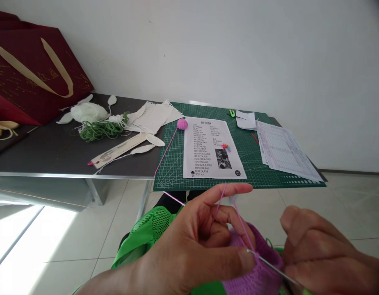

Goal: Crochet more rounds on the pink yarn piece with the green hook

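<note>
My left hand (204,246) pinches a purple crocheted piece (263,274) by its edge, between thumb and fingers. Its index finger is stretched out, with pink yarn (240,215) looped over it and running down to the edge. My right hand (325,250), slightly blurred, is closed around a metal crochet hook (277,270) whose green handle end shows at the bottom. The hook's tip sits at the stitch beside my left thumb. From a small pink yarn ball (182,124) on the mat, a strand leads over the table edge to my left hand.
A green cutting mat (174,159) carries a printed pattern sheet (204,164), colourful stitch markers (226,147), a green cutter (231,113) and written sheets (288,151). Left are a ruler (120,150), green yarn (100,130), white yarn (88,112) and a red bag (38,61).
</note>
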Demonstrator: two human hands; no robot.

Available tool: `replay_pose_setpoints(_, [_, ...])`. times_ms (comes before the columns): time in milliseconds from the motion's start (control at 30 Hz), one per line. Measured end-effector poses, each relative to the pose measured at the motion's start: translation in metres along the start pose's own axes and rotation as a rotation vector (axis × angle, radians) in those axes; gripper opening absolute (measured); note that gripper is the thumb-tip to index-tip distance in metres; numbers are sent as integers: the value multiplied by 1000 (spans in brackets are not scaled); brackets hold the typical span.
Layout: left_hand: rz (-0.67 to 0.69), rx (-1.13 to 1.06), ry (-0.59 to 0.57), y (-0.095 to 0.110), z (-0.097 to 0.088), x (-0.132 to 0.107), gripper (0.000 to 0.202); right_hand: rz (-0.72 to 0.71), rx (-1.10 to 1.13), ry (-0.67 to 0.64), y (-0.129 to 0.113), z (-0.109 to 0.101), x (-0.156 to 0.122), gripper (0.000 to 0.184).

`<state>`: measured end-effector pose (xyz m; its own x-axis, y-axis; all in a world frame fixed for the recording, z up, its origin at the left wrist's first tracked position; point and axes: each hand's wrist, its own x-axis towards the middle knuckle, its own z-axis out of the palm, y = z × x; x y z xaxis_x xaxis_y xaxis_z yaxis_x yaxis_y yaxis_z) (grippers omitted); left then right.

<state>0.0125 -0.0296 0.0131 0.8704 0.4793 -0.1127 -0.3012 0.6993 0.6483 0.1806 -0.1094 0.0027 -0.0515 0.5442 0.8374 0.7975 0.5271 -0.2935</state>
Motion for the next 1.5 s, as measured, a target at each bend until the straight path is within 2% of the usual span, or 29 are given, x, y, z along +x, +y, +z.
replay_pose_setpoints(33, [10,-9,-6,0,0,0,64,98,23,63,-2,-1,6,45])
replay_pose_setpoints(67, [22,-13,-9,1,1,0,66,140,1,-16,-4,-2,13,42])
replay_pose_setpoints(100, [36,-15,-6,0,1,0,68,118,-37,-132,-5,-4,19,35])
replay_pose_setpoints(233, [130,13,4,-3,3,-1,69,-102,51,-263,-3,-9,40,25])
replay_pose_setpoints(300, [180,42,23,-6,4,-2,72,6,36,-90,-1,-8,42,32])
replay_pose_setpoints(367, [210,66,41,-7,5,-3,82,47,51,-78,1,-8,41,32])
replay_pose_setpoints(433, [216,82,52,-7,6,-3,90,-94,108,-272,5,-11,39,22])
replay_pose_setpoints(600, [187,132,19,-5,4,-4,98,-125,95,-411,17,-22,36,9])
replay_pose_setpoints(700, [188,129,-25,-4,1,-3,97,-119,91,-468,17,-25,36,11])
replay_pose_setpoints(867, [159,80,-32,-2,-1,0,104,-127,35,-432,14,-24,40,13])
replay_pose_setpoints(933, [138,70,-56,-1,-2,-1,100,-132,47,-399,12,-23,44,11])
replay_pose_setpoints(1067, [132,60,-105,-1,-5,-2,90,-69,68,-246,6,-13,48,13])
replay_pose_setpoints(1167, [130,84,-119,0,-8,-2,87,38,35,-134,0,-5,41,24])
replay_pose_setpoints(1300, [115,107,-146,0,-8,-1,84,152,-3,-151,-3,-3,25,35])
replay_pose_setpoints(1500, [117,184,-94,1,-6,-4,83,182,32,-165,0,-7,18,35])
